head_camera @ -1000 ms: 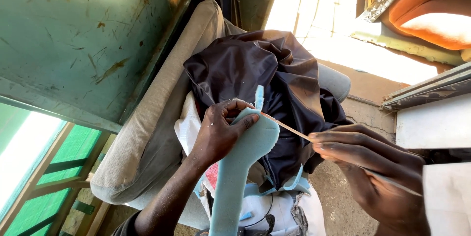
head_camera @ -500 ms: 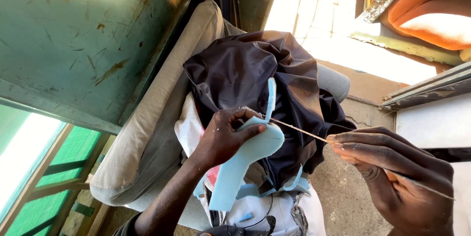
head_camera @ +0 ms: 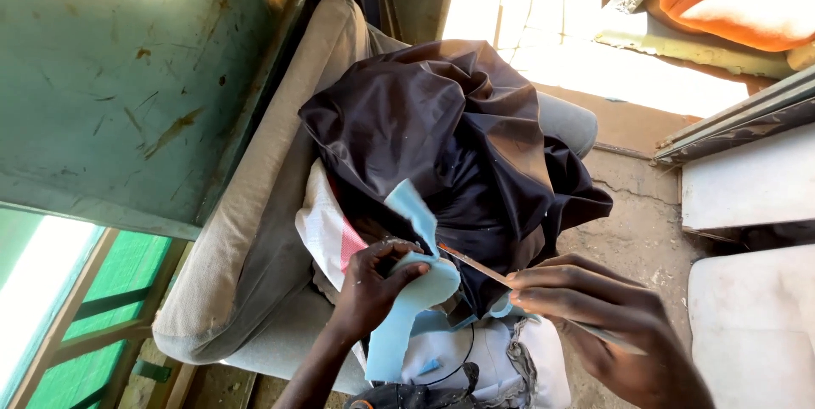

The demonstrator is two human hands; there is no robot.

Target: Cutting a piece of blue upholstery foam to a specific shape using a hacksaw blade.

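My left hand (head_camera: pixel 373 283) grips a curved piece of light blue foam sheet (head_camera: pixel 413 290), its thin upper end sticking up past my fingers. My right hand (head_camera: pixel 594 320) holds a long thin blade (head_camera: pixel 475 265) whose tip rests at the blue foam's edge beside my left fingers. Just behind both hands lies a bunched black shiny cloth (head_camera: pixel 458 137) on a grey cushioned seat (head_camera: pixel 272 205).
A white woven sack (head_camera: pixel 327 235) with a red patch lies under the black cloth. White fabric and blue scraps (head_camera: pixel 475 349) sit below my hands. A worn green panel (head_camera: pixel 119 78) fills the left, green window bars (head_camera: pixel 93 324) the lower left, pale slabs (head_camera: pixel 747 188) the right.
My left hand has turned the blue foam piece and folded it tighter. My right hand has shifted with the blade staying against the foam's edge.
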